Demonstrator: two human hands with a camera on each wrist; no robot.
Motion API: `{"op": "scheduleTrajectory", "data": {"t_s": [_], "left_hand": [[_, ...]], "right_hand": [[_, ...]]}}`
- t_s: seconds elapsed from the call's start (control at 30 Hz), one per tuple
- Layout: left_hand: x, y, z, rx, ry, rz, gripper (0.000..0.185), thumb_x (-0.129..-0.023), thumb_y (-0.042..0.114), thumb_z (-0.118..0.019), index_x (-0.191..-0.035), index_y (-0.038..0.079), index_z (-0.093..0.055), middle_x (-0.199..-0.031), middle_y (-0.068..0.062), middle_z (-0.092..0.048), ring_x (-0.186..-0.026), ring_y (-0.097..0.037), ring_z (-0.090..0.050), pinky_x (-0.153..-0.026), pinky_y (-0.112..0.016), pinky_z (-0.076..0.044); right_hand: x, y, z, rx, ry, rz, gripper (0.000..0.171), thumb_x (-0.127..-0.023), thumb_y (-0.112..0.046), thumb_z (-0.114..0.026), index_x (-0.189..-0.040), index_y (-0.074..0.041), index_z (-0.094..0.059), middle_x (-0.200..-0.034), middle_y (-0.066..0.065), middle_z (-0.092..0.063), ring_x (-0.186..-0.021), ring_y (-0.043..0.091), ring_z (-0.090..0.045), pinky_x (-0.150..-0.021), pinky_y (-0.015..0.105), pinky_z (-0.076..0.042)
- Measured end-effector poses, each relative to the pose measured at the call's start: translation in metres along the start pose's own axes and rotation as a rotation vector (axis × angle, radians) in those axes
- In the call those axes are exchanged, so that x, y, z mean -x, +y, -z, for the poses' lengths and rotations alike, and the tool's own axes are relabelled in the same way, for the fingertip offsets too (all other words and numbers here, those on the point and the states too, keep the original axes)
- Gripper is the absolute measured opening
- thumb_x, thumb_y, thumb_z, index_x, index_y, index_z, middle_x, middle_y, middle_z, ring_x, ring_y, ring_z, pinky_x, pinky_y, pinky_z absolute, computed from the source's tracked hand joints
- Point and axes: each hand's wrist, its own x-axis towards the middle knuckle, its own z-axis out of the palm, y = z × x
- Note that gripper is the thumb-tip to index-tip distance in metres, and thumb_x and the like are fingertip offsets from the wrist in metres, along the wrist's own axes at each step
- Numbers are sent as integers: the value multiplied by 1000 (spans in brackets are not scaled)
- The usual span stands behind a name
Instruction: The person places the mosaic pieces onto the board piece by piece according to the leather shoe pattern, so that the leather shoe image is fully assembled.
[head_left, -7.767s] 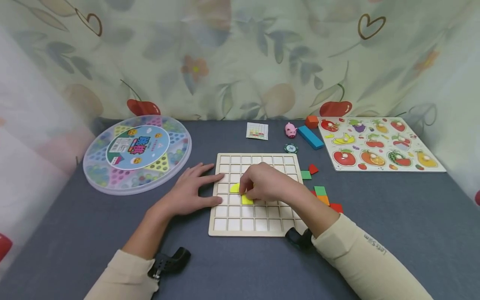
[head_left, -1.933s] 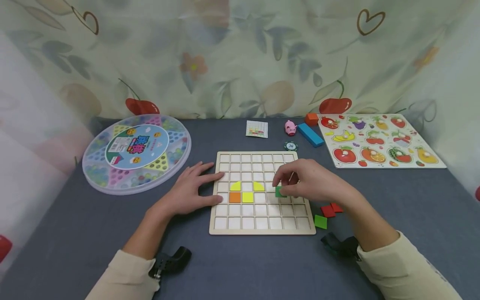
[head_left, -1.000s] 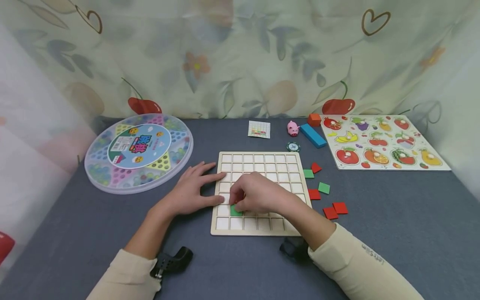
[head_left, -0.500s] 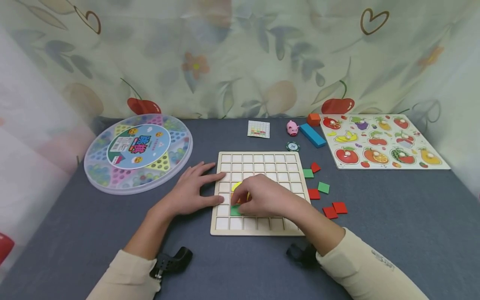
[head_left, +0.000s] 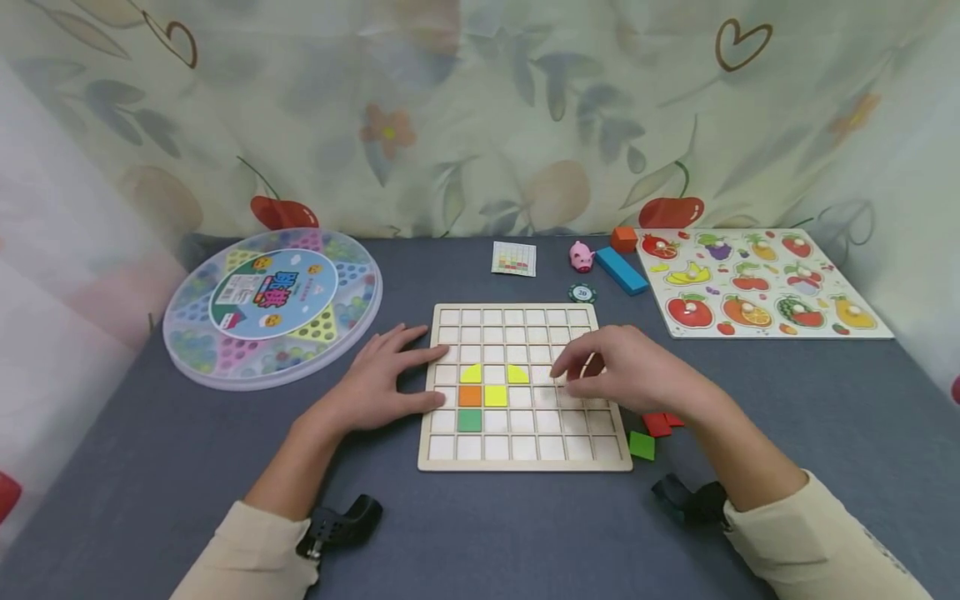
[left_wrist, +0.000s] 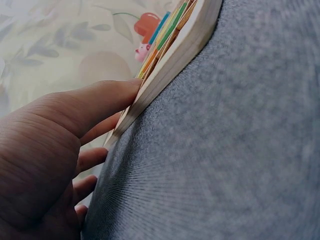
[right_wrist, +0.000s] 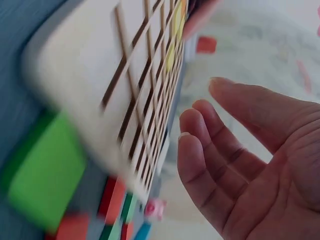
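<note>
A wooden grid board (head_left: 525,467) with white cells lies in the middle of the table. Its inlaid tiles are two yellow quarter-rounds, an orange square (head_left: 470,396), a yellow square (head_left: 495,396) and a green square (head_left: 470,420) below the orange one. My left hand (head_left: 375,383), fingers spread, rests against the board's left edge, thumb and fingertips on its rim in the left wrist view. My right hand (head_left: 630,367) hovers over the board's right side. In the right wrist view its thumb and loosely bent fingers (right_wrist: 192,157) stand apart with nothing between them.
A green tile (head_left: 642,446) and red tiles (head_left: 657,425) lie right of the board, partly behind my right forearm. Behind are a pattern card (head_left: 514,259), a pig figure (head_left: 581,257), a chip, blue and orange blocks, and a fruit puzzle (head_left: 765,283). A round game box (head_left: 273,308) stands left.
My right hand has let go of the green tile, now flat in its cell, and moved right. The orange tile was placed earlier in the span. My left hand has stayed put.
</note>
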Motion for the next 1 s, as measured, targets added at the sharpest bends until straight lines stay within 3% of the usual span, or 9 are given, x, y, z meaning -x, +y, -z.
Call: {"op": "scheduleTrajectory", "data": {"t_s": [0.17,0.4,0.67,1.0], "left_hand": [[0,-3,-1,-4,5,2,70,-93,47,-73,-155,24,-51,-170,-13,-28,-159,-43,-11,-126,-65,-8],[1,-5,-2,-4,15,-13,69,-93,47,-74,-154,22,-52,-169,-15,-30,-158,-45,-13,-125,-66,-9],[1,-4,-3,7,17,-23,69,-93,47,-74,-154,22,-52,-168,-15,-30,-158,-46,-13,-125,-66,-9],[0,-2,-2,-1,11,-20,69,-93,47,-73,-154,22,-52,-169,-15,-30,-159,-45,-12,-126,-66,-8]], "right_hand": [[12,23,12,49,28,-87,21,-91,-15,-79,-112,-12,-78,-100,2,-73,-87,17,-63,-73,31,-54],[14,46,15,127,-11,-123,22,-91,-12,-79,-113,-8,-78,-99,3,-74,-88,18,-62,-72,31,-54],[13,50,13,176,-9,-119,15,-88,-15,-82,-101,-8,-77,-102,8,-70,-86,20,-59,-73,34,-53],[14,51,15,96,-56,-148,17,-88,-14,-82,-99,-9,-69,-88,3,-64,-79,17,-56,-67,31,-48]]}}
